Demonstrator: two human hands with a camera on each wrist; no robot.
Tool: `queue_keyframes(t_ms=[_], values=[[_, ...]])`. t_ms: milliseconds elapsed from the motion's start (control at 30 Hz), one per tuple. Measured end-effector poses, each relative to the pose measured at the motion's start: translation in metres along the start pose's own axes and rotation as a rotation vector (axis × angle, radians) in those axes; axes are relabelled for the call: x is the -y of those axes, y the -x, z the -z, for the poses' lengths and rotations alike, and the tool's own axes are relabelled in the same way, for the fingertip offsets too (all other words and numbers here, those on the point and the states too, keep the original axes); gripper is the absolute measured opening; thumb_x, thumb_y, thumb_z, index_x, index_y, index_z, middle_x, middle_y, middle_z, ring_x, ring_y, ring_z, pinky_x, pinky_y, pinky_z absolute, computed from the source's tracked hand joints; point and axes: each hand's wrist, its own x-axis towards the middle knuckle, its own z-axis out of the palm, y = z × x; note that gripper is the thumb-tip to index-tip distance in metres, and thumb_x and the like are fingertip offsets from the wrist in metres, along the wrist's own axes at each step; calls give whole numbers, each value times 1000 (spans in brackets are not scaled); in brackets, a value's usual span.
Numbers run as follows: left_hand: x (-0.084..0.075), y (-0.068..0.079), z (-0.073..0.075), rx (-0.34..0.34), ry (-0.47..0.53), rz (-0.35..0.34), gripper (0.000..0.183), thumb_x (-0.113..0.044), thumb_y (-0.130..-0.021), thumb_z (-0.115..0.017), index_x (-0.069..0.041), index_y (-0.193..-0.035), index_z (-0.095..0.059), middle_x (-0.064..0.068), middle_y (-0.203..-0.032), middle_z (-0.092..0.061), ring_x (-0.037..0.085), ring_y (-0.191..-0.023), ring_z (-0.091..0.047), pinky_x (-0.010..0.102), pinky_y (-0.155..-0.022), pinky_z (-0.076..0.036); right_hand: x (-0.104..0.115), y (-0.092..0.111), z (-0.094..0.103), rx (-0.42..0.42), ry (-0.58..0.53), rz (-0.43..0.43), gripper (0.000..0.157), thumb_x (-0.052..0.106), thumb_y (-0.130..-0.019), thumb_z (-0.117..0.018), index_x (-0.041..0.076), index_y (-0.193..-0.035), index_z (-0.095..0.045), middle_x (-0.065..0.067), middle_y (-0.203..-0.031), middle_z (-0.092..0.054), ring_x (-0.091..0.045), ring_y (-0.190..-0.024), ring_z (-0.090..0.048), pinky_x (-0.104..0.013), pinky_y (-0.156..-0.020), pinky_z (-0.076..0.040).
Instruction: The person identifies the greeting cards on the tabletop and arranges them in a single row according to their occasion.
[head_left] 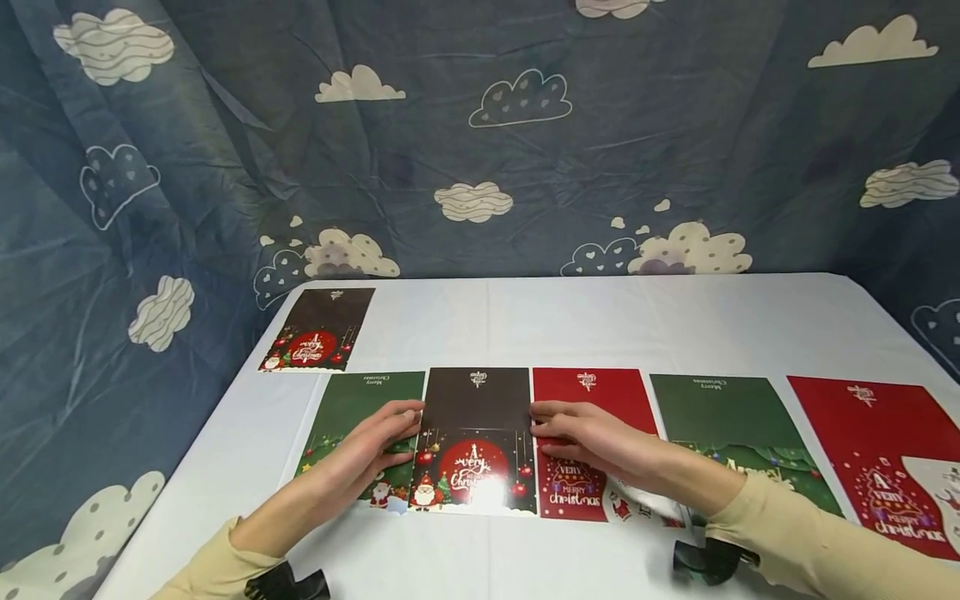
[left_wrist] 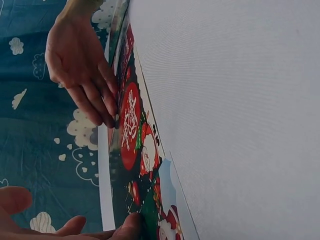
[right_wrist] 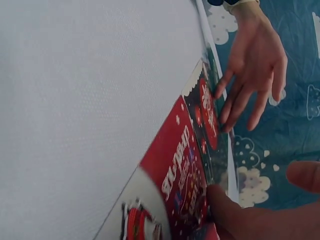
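In the head view, an unfolded black Christmas card (head_left: 478, 404) with a round red print lies flat in the middle of a row. My left hand (head_left: 363, 446) is at its left edge, lying over a green card (head_left: 375, 392) with Santa artwork. The fingers of my right hand (head_left: 588, 433) are extended to its right edge, across a red card (head_left: 600, 392). Both wrist views show the fingers nearly straight, fingertips at the card edges. The black card (left_wrist: 120, 170) overlaps the green card's border in the left wrist view.
Farther right in the row lie another green card (head_left: 712, 408) and another red card (head_left: 892, 425). A second black card (head_left: 322, 321) sits at the back left of the white table (head_left: 480, 325). Behind hangs a blue cloud-print curtain (head_left: 420, 150).
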Motion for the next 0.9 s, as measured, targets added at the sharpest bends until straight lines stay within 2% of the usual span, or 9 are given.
queue_keyframes(t_ms=[133, 300, 400, 567, 700, 833, 900], values=[[1, 1, -1, -4, -25, 5, 57, -38, -104, -46, -5, -149, -35, 16, -155, -29, 32, -144, -23, 49, -113, -29, 1, 3, -2, -13, 43, -8, 61, 16, -99, -53, -10, -149, -28, -26, -153, -29, -40, -134, -40, -40, -101, -46], [-2, 3, -7, -47, -208, 45, 52, -39, -103, -47, -15, -148, -39, 10, -154, -32, 37, -137, -35, 58, -111, -28, 3, 4, -4, -2, 100, -14, 63, 14, -98, -55, -10, -149, -28, -26, -152, -31, -38, -133, -42, -41, -101, -46], [-4, 2, -8, -34, -254, 50, 52, -40, -104, -46, -15, -149, -38, 12, -154, -32, 40, -133, -40, 61, -109, -27, 2, 3, -4, 14, 77, -19, 64, 16, -98, -55, -10, -149, -27, -25, -152, -30, -39, -133, -40, -42, -102, -45], [-4, 0, -2, 5, -148, 15, 56, -38, -105, -45, -7, -150, -34, 17, -156, -27, 36, -141, -27, 53, -110, -30, 0, 2, -3, 29, -19, -17, 62, 18, -99, -55, -10, -148, -30, -25, -155, -25, -41, -136, -35, -41, -104, -44], [-3, -2, 1, 17, -26, -18, 60, -38, -105, -43, -2, -151, -29, 20, -156, -24, 35, -144, -21, 51, -113, -27, 0, 3, 0, 18, -77, -17, 57, 18, -99, -56, -9, -146, -38, -23, -157, -23, -40, -138, -31, -39, -103, -45], [-1, -5, 2, 34, 71, -29, 61, -35, -105, -40, 2, -151, -23, 22, -157, -19, 35, -146, -17, 51, -114, -23, -1, 3, 1, -3, -91, -25, 53, 17, -98, -56, -8, -143, -43, -21, -157, -23, -39, -137, -34, -38, -101, -46], [0, -6, 1, 21, 94, -27, 60, -33, -105, -41, 2, -150, -24, 22, -157, -20, 35, -145, -18, 51, -114, -23, -2, 4, 1, -5, -87, -25, 54, 17, -98, -56, -9, -144, -42, -23, -156, -23, -40, -136, -35, -38, -100, -47]])
